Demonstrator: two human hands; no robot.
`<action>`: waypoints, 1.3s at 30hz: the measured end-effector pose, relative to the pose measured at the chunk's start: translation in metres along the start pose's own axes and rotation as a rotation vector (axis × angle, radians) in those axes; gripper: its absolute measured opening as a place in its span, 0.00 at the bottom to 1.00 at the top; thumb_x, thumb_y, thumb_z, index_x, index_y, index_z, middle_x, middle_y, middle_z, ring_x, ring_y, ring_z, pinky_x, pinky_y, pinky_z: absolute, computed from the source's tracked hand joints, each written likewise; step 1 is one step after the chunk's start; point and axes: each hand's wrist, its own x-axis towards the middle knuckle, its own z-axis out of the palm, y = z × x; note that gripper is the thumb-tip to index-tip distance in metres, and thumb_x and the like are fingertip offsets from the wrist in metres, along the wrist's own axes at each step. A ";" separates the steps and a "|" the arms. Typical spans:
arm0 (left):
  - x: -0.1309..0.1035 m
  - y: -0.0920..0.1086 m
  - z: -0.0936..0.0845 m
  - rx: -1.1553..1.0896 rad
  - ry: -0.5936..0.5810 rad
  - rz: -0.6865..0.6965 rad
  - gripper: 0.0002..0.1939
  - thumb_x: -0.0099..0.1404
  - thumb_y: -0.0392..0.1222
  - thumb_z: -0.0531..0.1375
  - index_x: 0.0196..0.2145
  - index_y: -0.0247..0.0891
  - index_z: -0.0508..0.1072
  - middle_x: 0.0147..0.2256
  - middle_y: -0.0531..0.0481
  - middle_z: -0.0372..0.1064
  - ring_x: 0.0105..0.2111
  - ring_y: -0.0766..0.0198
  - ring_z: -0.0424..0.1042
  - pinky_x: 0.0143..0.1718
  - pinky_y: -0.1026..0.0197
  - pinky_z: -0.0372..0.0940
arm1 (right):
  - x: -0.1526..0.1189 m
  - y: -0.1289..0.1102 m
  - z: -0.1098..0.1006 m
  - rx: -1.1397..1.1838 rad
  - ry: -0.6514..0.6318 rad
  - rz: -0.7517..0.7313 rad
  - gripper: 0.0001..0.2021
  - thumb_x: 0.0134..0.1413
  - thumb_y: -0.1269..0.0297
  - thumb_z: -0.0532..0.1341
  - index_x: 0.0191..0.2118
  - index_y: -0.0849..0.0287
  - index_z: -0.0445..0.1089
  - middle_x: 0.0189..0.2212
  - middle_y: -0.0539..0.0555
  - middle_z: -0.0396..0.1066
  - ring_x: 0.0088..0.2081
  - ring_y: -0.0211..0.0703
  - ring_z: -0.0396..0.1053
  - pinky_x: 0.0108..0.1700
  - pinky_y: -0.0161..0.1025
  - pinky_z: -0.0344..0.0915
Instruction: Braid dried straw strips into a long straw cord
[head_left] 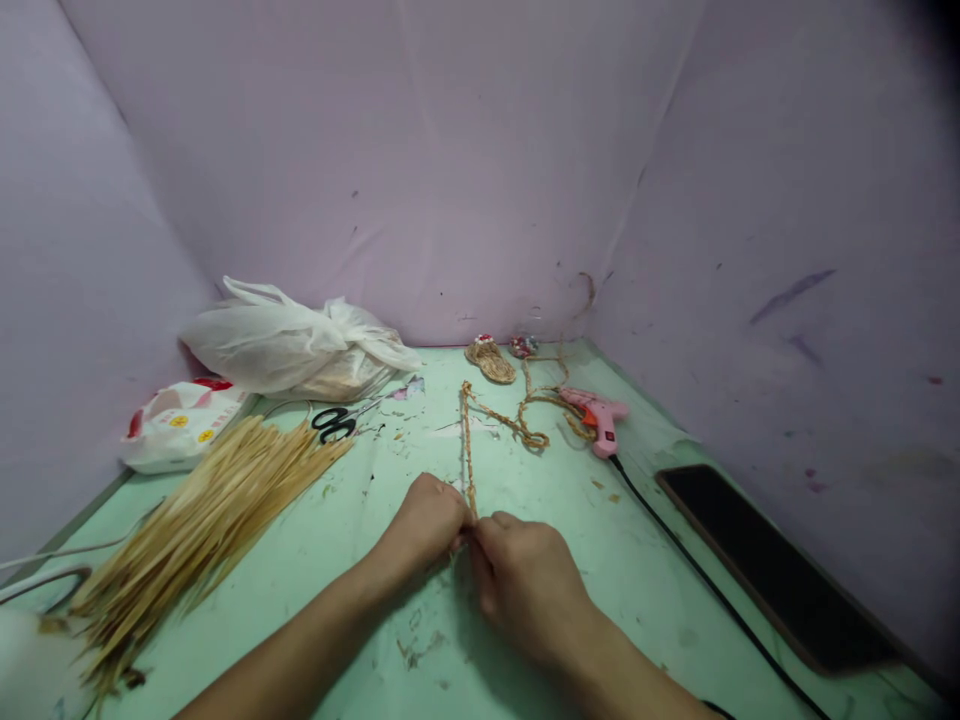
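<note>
A thin braided straw cord (467,440) runs away from me across the pale green tabletop, then bends at its far end and loops off to the right. Its near end is pinched between my left hand (433,515) and my right hand (525,570), which meet over the middle of the table. Both hands are closed, fingertips together at the cord; the exact grip is partly hidden by the knuckles. Left of my hands lies a bundle of loose straw strips (217,510). Beyond the cord rests a small woven straw slipper shape (491,360).
Black-handled scissors (334,424) lie beyond the straw. A tied white plastic bag (292,345) and a tissue pack (180,425) stand at back left. On the right are a pink glue gun (600,415) with its black cable (697,570) and a dark phone (772,570).
</note>
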 end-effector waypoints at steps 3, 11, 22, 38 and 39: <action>-0.003 0.001 0.000 -0.101 0.003 0.007 0.06 0.38 0.31 0.51 0.09 0.35 0.57 0.07 0.58 0.46 0.11 0.75 0.44 0.14 0.67 0.38 | -0.005 -0.005 0.009 -0.018 -0.006 -0.097 0.12 0.46 0.74 0.50 0.33 0.63 0.69 0.30 0.59 0.71 0.25 0.41 0.65 0.25 0.37 0.48; 0.003 -0.005 -0.011 -0.194 -0.168 0.062 0.04 0.38 0.33 0.53 0.11 0.34 0.60 0.09 0.58 0.48 0.12 0.77 0.44 0.15 0.67 0.37 | 0.015 0.017 -0.007 0.646 0.182 0.233 0.12 0.48 0.60 0.53 0.23 0.60 0.67 0.20 0.52 0.66 0.24 0.37 0.61 0.27 0.33 0.54; 0.001 0.002 -0.015 0.151 -0.162 0.042 0.06 0.41 0.35 0.51 0.11 0.35 0.61 0.08 0.57 0.48 0.11 0.75 0.44 0.16 0.66 0.39 | 0.031 0.030 0.016 1.052 -0.063 0.390 0.07 0.35 0.67 0.59 0.16 0.62 0.61 0.13 0.46 0.57 0.18 0.28 0.49 0.20 0.30 0.45; -0.054 0.013 0.022 0.989 0.058 0.206 0.12 0.51 0.39 0.52 0.28 0.33 0.73 0.25 0.39 0.69 0.27 0.56 0.68 0.26 0.61 0.55 | 0.023 0.016 0.008 1.402 -0.119 0.541 0.08 0.34 0.64 0.61 0.20 0.62 0.62 0.15 0.48 0.64 0.16 0.30 0.55 0.20 0.31 0.49; -0.051 0.015 0.015 0.923 0.049 0.220 0.13 0.52 0.43 0.52 0.25 0.33 0.73 0.23 0.42 0.68 0.25 0.58 0.67 0.25 0.62 0.54 | 0.023 0.017 0.008 1.406 -0.114 0.527 0.08 0.34 0.64 0.61 0.20 0.62 0.62 0.14 0.47 0.63 0.16 0.29 0.54 0.20 0.30 0.48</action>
